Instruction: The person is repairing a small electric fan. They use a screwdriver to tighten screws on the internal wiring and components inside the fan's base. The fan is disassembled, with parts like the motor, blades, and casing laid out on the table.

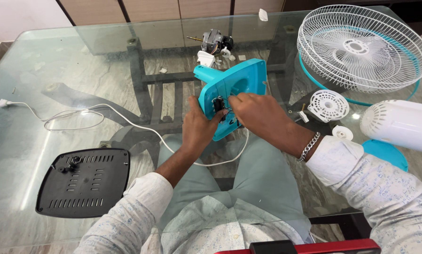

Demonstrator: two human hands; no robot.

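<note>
Fan lies dismantled: grille (363, 47) at 2 o'clock, black base plate (84, 182) at 8 o'clock on the glass surface (42, 61). Left hand (199, 129) grips the turquoise base housing (232, 91), centre; right hand (255, 115) pinches its wiring – seemingly midway

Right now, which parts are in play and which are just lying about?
In play: left hand, right hand, turquoise fan base, white cord.
Lying about: black bottom plate, wire guard, motor, white motor cover.

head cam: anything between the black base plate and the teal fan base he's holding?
Head view: the white power cord crosses that stretch of glass table between black base plate and teal fan base.
</note>
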